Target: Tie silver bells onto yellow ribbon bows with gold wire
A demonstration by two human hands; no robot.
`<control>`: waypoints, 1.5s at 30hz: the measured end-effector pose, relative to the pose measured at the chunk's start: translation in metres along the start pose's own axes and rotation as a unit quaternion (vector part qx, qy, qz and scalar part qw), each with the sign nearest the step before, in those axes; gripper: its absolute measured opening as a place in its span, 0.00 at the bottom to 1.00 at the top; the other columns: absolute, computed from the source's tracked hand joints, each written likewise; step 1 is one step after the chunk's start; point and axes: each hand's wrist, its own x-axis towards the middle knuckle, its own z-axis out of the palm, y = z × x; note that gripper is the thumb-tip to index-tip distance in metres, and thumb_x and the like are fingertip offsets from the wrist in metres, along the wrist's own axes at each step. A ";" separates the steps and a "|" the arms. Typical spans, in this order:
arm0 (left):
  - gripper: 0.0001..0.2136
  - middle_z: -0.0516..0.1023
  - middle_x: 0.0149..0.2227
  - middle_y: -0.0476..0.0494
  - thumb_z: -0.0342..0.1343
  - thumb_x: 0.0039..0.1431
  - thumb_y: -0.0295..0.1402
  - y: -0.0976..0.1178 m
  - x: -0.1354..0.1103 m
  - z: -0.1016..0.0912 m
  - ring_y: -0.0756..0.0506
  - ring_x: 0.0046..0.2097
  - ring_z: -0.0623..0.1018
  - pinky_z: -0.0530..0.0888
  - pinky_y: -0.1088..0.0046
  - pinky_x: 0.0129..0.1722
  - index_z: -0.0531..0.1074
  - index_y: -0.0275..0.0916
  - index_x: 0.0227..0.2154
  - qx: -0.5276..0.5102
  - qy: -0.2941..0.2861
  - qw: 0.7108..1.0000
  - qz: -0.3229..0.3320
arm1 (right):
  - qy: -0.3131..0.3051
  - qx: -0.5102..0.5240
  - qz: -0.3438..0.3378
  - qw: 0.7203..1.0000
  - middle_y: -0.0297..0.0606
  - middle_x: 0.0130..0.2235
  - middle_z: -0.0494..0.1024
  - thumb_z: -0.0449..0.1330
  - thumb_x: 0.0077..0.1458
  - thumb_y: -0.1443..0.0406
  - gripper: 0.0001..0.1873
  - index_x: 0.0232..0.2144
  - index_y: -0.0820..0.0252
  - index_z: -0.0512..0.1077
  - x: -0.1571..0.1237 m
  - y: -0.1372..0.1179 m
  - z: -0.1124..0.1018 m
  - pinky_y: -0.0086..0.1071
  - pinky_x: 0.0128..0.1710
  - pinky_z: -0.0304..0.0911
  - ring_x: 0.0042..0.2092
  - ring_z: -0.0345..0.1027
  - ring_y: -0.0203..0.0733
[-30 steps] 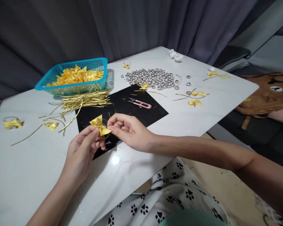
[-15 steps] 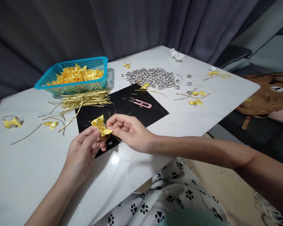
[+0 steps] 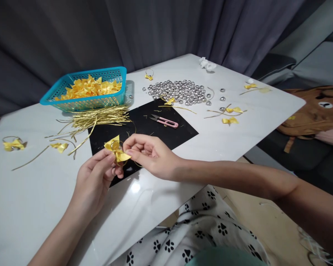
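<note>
Both of my hands meet over the near edge of a black mat (image 3: 161, 133) on the white table (image 3: 30, 207). My left hand (image 3: 96, 181) pinches a small yellow ribbon bow (image 3: 115, 149) from below. My right hand (image 3: 148, 153) is closed in a pinch at the bow's right side, on a thin gold wire looped around it. Pink thread snips (image 3: 165, 121) lie on the mat just beyond my hands.
A teal basket (image 3: 86, 101) of yellow bows stands at the back left, with a bundle of gold wire ties (image 3: 96, 118) in front of it. A pile of silver bells (image 3: 179, 91) lies at the back. Loose bows (image 3: 230, 120) are scattered about. A brown bear bag (image 3: 313, 109) sits right.
The bow and both hands have shifted very slightly to the left; the grips stay the same.
</note>
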 end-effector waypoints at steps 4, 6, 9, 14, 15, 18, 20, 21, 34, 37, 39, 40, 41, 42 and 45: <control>0.03 0.71 0.16 0.53 0.63 0.38 0.29 -0.001 0.001 0.001 0.56 0.17 0.69 0.69 0.86 0.17 0.74 0.38 0.17 0.005 0.021 1.000 0.015 | -0.002 0.002 -0.011 1.000 0.25 0.23 0.57 0.53 0.56 0.70 0.05 0.28 0.63 0.61 -0.001 0.002 -0.001 0.25 0.26 0.47 0.25 0.49 0.27; 0.03 0.70 0.15 0.54 0.62 0.37 0.29 0.000 0.000 0.002 0.56 0.17 0.69 0.69 0.86 0.16 0.74 0.38 0.16 0.018 0.026 0.999 0.022 | -0.004 0.004 -0.021 1.000 0.25 0.23 0.57 0.53 0.56 0.71 0.04 0.28 0.63 0.61 -0.001 0.003 -0.001 0.25 0.26 0.47 0.25 0.48 0.27; 0.03 0.69 0.14 0.55 0.62 0.36 0.28 0.003 -0.001 0.004 0.56 0.16 0.69 0.69 0.87 0.17 0.74 0.38 0.15 0.024 0.027 0.999 0.029 | -0.010 0.004 -0.028 1.000 0.26 0.24 0.58 0.52 0.56 0.71 0.04 0.28 0.63 0.61 -0.002 0.002 -0.001 0.25 0.25 0.47 0.25 0.49 0.27; 0.03 0.70 0.15 0.55 0.63 0.37 0.29 0.004 -0.001 0.004 0.56 0.17 0.70 0.69 0.87 0.17 0.75 0.38 0.16 0.015 0.020 0.999 0.021 | -0.009 0.005 -0.033 0.999 0.26 0.25 0.59 0.52 0.56 0.72 0.04 0.28 0.64 0.61 -0.002 0.000 0.000 0.25 0.25 0.47 0.25 0.50 0.26; 0.03 0.70 0.15 0.55 0.63 0.37 0.29 0.004 -0.001 0.004 0.56 0.17 0.70 0.69 0.86 0.17 0.75 0.38 0.16 0.012 0.020 1.000 0.019 | -0.009 0.005 -0.036 0.999 0.26 0.25 0.59 0.52 0.56 0.72 0.04 0.28 0.64 0.61 -0.002 0.000 -0.001 0.25 0.25 0.47 0.25 0.50 0.26; 0.03 0.68 0.14 0.56 0.62 0.37 0.29 0.003 0.000 0.004 0.56 0.16 0.69 0.69 0.86 0.16 0.74 0.39 0.15 0.004 0.022 1.000 0.016 | -0.013 0.005 -0.046 0.999 0.25 0.24 0.58 0.53 0.55 0.71 0.04 0.28 0.64 0.61 -0.003 0.000 -0.001 0.25 0.24 0.47 0.24 0.49 0.26; 0.03 0.68 0.14 0.56 0.63 0.36 0.29 0.004 0.000 0.004 0.56 0.16 0.70 0.69 0.86 0.16 0.74 0.39 0.14 0.002 0.022 1.000 0.015 | -0.013 0.007 -0.051 0.999 0.25 0.24 0.58 0.53 0.55 0.71 0.04 0.28 0.64 0.61 -0.003 0.000 -0.001 0.24 0.24 0.47 0.24 0.49 0.26; 0.03 0.68 0.13 0.56 0.63 0.36 0.29 0.004 0.000 0.004 0.56 0.16 0.69 0.69 0.86 0.16 0.74 0.39 0.14 0.001 0.022 1.000 0.015 | -0.014 0.007 -0.052 0.999 0.25 0.24 0.58 0.53 0.55 0.71 0.04 0.28 0.64 0.61 -0.003 0.000 -0.001 0.24 0.24 0.47 0.24 0.49 0.26; 0.04 0.68 0.14 0.55 0.63 0.36 0.28 0.004 0.000 0.004 0.56 0.16 0.69 0.69 0.86 0.16 0.74 0.39 0.14 0.017 0.020 0.999 0.027 | -0.016 -0.006 -0.045 0.999 0.26 0.24 0.57 0.52 0.56 0.71 0.04 0.29 0.64 0.61 -0.003 0.002 -0.002 0.24 0.25 0.47 0.25 0.49 0.27; 0.04 0.68 0.14 0.55 0.62 0.36 0.28 0.003 0.000 0.004 0.56 0.16 0.69 0.69 0.85 0.16 0.73 0.39 0.14 0.022 0.024 0.999 0.036 | -0.017 -0.009 -0.046 0.999 0.26 0.24 0.57 0.51 0.56 0.72 0.04 0.29 0.64 0.61 -0.003 0.002 -0.002 0.24 0.25 0.47 0.25 0.49 0.27; 0.03 0.68 0.14 0.55 0.62 0.37 0.29 0.002 0.000 0.004 0.56 0.16 0.69 0.69 0.85 0.17 0.74 0.39 0.14 0.027 0.025 0.999 0.035 | -0.017 -0.018 -0.043 0.999 0.26 0.24 0.57 0.51 0.56 0.72 0.04 0.29 0.64 0.61 -0.003 0.001 -0.001 0.24 0.25 0.47 0.25 0.49 0.27; 0.03 0.68 0.14 0.55 0.62 0.37 0.29 0.001 0.000 0.004 0.55 0.16 0.69 0.69 0.85 0.17 0.74 0.39 0.15 0.029 0.023 0.999 0.034 | -0.015 -0.022 -0.044 0.999 0.26 0.25 0.57 0.51 0.56 0.72 0.04 0.29 0.64 0.61 -0.003 0.001 -0.002 0.24 0.25 0.47 0.25 0.49 0.27; 0.03 0.68 0.13 0.55 0.62 0.36 0.29 0.001 0.000 0.004 0.55 0.16 0.69 0.69 0.85 0.17 0.74 0.39 0.15 0.030 0.022 0.999 0.034 | -0.015 -0.028 -0.045 0.998 0.27 0.25 0.57 0.51 0.56 0.72 0.04 0.29 0.64 0.60 -0.003 0.002 -0.002 0.24 0.25 0.47 0.25 0.49 0.27; 0.03 0.68 0.13 0.55 0.62 0.36 0.29 0.001 0.001 0.004 0.55 0.16 0.69 0.69 0.85 0.17 0.74 0.39 0.15 0.031 0.020 0.999 0.034 | -0.015 -0.034 -0.048 0.998 0.27 0.25 0.58 0.50 0.56 0.72 0.04 0.29 0.64 0.60 -0.003 0.002 -0.002 0.24 0.25 0.47 0.25 0.49 0.27; 0.04 0.67 0.12 0.55 0.62 0.36 0.29 0.001 0.001 0.003 0.55 0.16 0.69 0.69 0.84 0.17 0.73 0.39 0.14 0.040 0.018 0.998 0.038 | -0.016 -0.076 -0.067 0.995 0.27 0.24 0.56 0.50 0.56 0.71 0.03 0.30 0.63 0.60 -0.004 0.003 -0.003 0.24 0.24 0.46 0.25 0.49 0.27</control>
